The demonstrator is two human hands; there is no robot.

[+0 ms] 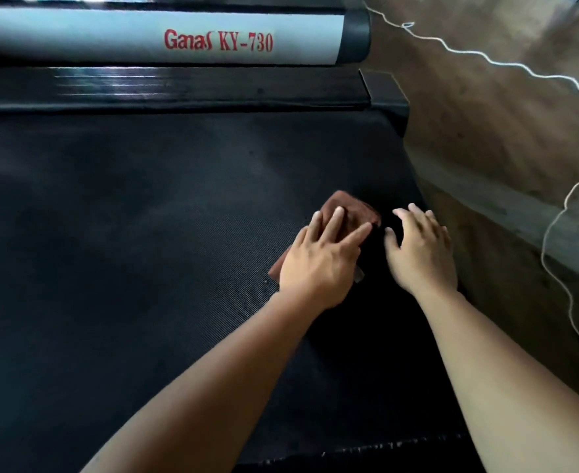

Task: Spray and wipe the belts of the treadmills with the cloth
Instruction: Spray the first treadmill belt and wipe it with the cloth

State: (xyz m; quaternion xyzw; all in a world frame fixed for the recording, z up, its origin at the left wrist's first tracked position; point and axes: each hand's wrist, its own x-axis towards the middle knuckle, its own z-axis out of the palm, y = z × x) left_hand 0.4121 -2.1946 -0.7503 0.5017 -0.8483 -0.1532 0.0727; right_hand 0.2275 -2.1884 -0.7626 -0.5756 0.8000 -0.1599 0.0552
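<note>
Dim overall; light comes from far side, w/ streaky glare on glossy black deck rail [178,85]. Grey frame tube [110,35] & floor [486,114] at right lit brighter. Belt [127,233] nearly black, weave sharp only mid-frame, soft toward left. Heavy shadow betw. forearms, beside right hand [421,250]. Wide-angle bowing at edges; fingertips [339,211] slightly blurred.

The treadmill's grey side rail [158,39] reads "Ganas KY-730".

A gym: a black treadmill belt [144,233] under a roller [158,37] marked "Ganas KY-730".
</note>
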